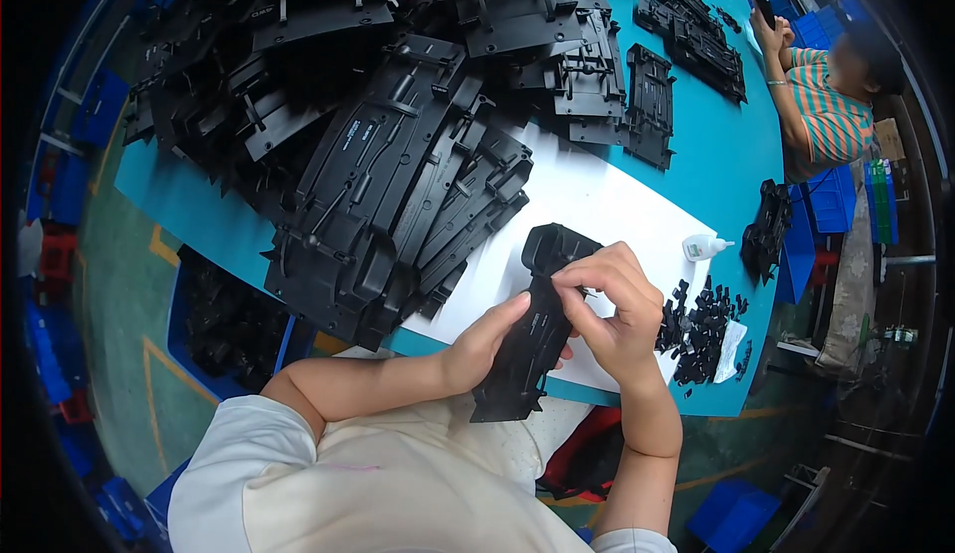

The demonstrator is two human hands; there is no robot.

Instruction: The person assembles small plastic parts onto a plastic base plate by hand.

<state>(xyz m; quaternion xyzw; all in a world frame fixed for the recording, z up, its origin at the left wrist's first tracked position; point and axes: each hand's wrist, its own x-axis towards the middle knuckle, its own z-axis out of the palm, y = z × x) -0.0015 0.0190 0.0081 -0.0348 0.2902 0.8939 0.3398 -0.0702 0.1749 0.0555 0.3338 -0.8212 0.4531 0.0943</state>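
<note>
A long black molded plastic chassis plate [525, 354] is tilted up in front of me at the table's near edge, over my lap. My left hand [485, 344] grips it from the left side, thumb on its face and fingertips showing at its right edge. Over the plate's upper end, my right hand [622, 309] pinches thumb and forefinger together against the plastic. Whatever lies between those fingertips is too small or hidden to make out. To the right of this hand lie a heap of small black plastic pieces [701, 319] and a white dropper bottle [701, 247].
Stacked black chassis plates [363, 165] rise high at left on the blue-green table [761, 155]. White sheeting [597, 190] covers its middle. A blue bin [179, 324] of black parts stands below, at left. Across the table, at far right, sits a person in a striped shirt [836, 105].
</note>
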